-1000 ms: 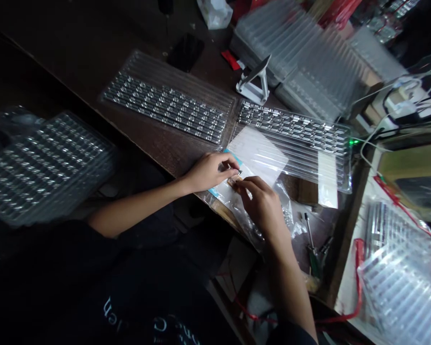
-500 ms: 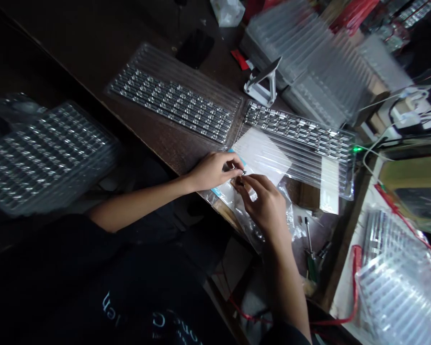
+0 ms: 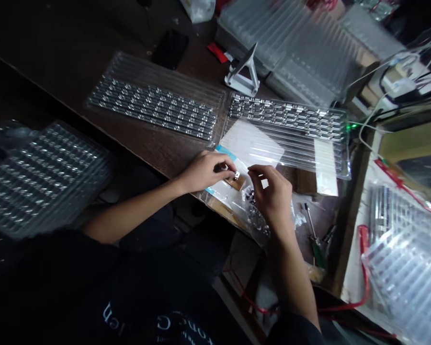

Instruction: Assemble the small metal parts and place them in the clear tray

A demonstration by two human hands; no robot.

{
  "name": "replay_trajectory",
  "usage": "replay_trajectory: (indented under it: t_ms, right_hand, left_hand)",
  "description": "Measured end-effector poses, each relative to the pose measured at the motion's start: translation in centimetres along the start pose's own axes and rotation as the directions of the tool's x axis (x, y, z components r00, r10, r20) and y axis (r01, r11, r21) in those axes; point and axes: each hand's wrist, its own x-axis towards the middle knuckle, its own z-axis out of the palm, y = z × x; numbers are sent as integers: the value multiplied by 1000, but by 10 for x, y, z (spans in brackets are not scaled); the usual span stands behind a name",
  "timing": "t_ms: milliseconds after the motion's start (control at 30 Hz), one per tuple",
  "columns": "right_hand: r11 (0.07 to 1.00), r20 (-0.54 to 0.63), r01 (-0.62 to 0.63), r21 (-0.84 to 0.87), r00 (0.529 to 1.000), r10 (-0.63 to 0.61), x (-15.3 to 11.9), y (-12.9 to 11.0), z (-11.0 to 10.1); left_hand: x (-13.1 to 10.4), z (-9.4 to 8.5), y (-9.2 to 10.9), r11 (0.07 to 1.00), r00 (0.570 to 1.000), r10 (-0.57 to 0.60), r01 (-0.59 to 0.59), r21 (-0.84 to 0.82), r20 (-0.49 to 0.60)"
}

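My left hand [image 3: 207,171] is closed in a pinch on a small shiny metal part [image 3: 236,176], above a small brown block [image 3: 233,184]. To its right, my right hand [image 3: 275,194] is raised with thumb and forefinger together; whatever may be between those fingertips is too small to make out. Beneath the right hand lies a clear plastic bag [image 3: 255,218] with many small metal pieces. A white sheet [image 3: 253,141] with blue edging lies just beyond both hands.
Two clear trays, a left one [image 3: 158,108] and a right one [image 3: 290,117], hold rows of small parts. A phone stand [image 3: 244,74], stacked trays [image 3: 273,33], a green-handled screwdriver [image 3: 314,235] and a power strip [image 3: 398,79] surround the work spot. More filled trays [image 3: 43,177] are stacked at left.
My right hand has moved away from the left hand to the right, so a gap now shows between them. The small metal part stays at my left fingertips. The view has shifted slightly.
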Motion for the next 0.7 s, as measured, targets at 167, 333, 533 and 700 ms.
replay_trajectory:
  t_ms: [167, 333, 533, 700]
  right_hand:
    - [999, 17, 20, 32, 1000, -20, 1, -3, -3]
    - [1000, 66, -15, 7, 998, 15, 0, -7, -3]
    - [994, 126, -66, -90, 989, 77, -2, -4, 0]
    - [998, 182, -58, 6, 982, 56, -1, -4, 2]
  left_hand:
    - [0, 4, -1, 981, 995, 62, -75, 178, 77]
    - [-1, 4, 1, 959, 985, 139, -159, 233, 103]
    - [-1, 5, 0, 957, 982, 145, -170, 233, 120]
    - [-5, 2, 1, 962, 994, 113, -109, 252, -1]
